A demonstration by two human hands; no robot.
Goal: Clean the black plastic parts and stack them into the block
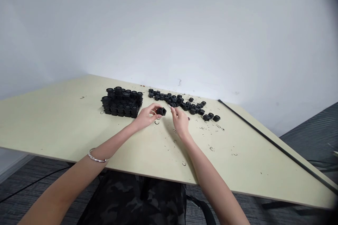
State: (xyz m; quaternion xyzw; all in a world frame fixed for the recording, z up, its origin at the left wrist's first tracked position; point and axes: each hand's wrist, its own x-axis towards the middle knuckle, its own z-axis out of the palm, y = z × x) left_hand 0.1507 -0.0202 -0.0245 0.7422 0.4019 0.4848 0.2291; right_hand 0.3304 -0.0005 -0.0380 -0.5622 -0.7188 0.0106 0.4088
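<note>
My left hand (pixel 146 116) grips a small black plastic cap-like part (pixel 161 111) between thumb and fingers, its hollow end turned to the right. Just to the right, apart from that part, my right hand (pixel 180 121) is closed in a pinch. A thin tip seems to show at its fingertips and a small dark end pokes out by the palm, but what it holds is too small to name. Left of my hands stands a stacked block of black round-topped parts (pixel 121 102). Behind my right hand lies a loose scatter of similar black parts (pixel 179 101).
Thin black curled shavings (pixel 211 148) and crumbs are strewn over the pale table (pixel 66 119). A long black strip (pixel 264 137) runs along the right side. The white wall (pixel 169 35) rises behind the table's far edge.
</note>
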